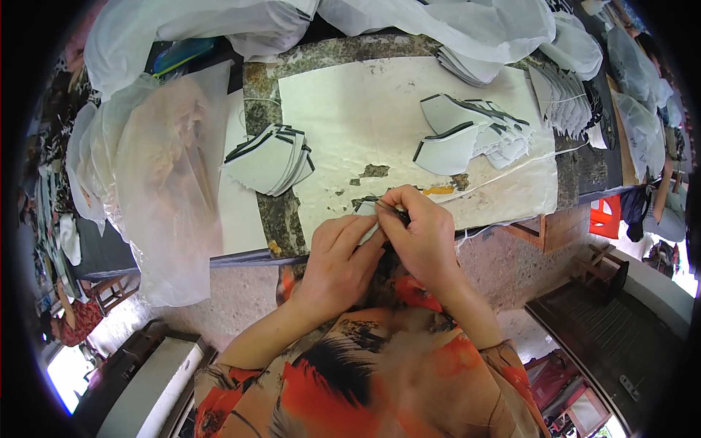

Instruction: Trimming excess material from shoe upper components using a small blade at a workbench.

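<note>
Close to the table's near edge, my left hand (342, 250) is closed on a small white black-edged piece (366, 208), thin and flat like cut sheet material. My right hand (418, 225) meets it from the other side, thumb and forefinger pinched at the dark edge. Both hands cover most of the piece. To the left lies a fanned stack of similar white pieces (272, 162) with black upper edges. Farther off on the right, a looser pile of black-edged pieces (456, 142) overlaps on the pale, worn work sheet (350, 109).
Cloudy plastic bags (171, 182) hang over the table's left side, and more plastic (453, 29) drapes along the far edge. Tied bundles of white pieces (562, 98) stand at the far right. A white cord (511, 169) crosses the sheet. Beyond the table is a red stool (604, 217).
</note>
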Demonstrator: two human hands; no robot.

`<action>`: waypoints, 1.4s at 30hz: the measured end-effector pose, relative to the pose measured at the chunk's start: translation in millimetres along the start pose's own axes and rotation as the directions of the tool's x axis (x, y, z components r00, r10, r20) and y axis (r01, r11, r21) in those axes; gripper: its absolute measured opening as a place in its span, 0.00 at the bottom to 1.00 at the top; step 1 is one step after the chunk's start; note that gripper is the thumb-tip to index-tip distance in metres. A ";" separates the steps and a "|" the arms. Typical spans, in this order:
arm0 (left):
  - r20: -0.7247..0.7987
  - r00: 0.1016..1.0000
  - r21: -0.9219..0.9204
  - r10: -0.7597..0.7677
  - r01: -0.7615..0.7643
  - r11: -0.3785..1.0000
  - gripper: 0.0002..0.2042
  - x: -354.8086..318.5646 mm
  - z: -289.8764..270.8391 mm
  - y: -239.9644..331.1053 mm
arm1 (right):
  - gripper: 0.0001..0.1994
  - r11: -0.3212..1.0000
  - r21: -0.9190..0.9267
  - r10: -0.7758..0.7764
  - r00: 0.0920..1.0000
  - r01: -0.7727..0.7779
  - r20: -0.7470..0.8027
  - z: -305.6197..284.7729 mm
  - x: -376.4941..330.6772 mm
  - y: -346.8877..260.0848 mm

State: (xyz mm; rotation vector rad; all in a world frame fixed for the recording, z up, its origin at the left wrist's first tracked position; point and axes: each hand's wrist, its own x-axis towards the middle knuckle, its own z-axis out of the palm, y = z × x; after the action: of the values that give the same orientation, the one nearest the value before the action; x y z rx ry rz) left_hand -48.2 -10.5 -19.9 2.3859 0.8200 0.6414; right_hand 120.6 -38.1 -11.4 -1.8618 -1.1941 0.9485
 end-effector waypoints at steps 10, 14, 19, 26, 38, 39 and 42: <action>0.010 1.000 0.033 -0.018 0.018 0.999 0.21 -2.2 -2.6 -1.9 | 0.06 0.995 -0.068 -0.081 0.995 0.077 -0.054 2.8 -0.2 1.9; 0.047 0.998 0.048 -0.031 0.029 0.998 0.21 -1.6 -3.6 -1.2 | 0.07 0.990 -0.099 -0.106 0.992 0.099 -0.069 4.7 -0.8 4.8; 0.086 0.994 0.044 -0.067 0.064 0.997 0.20 1.7 -6.4 1.6 | 0.07 0.990 -0.108 -0.093 0.994 0.086 -0.055 4.4 -1.0 2.9; 0.127 0.985 0.075 -0.116 0.107 0.991 0.20 7.4 -9.7 5.7 | 0.07 0.988 -0.121 -0.106 0.993 0.099 -0.055 3.7 -0.3 4.3; 0.136 0.985 0.174 -0.102 0.078 0.982 0.22 4.4 -7.0 1.4 | 0.07 0.983 -0.129 -0.137 0.990 0.130 -0.042 -2.6 1.9 2.0; 0.135 0.986 0.174 -0.103 0.078 0.982 0.22 4.4 -7.2 2.0 | 0.07 0.992 -0.104 -0.072 0.997 0.068 -0.030 -7.1 1.2 -0.9; 0.156 0.980 0.162 -0.121 0.095 0.982 0.22 4.6 -7.7 3.4 | 0.07 0.995 -0.096 -0.020 1.000 0.018 -0.021 -14.1 1.7 -3.7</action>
State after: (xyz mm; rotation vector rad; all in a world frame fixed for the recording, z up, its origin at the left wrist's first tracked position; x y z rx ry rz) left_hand -48.0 -7.2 -10.9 2.4719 0.9495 0.3423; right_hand 131.8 -37.8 -1.9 -1.9278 -1.2619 0.8723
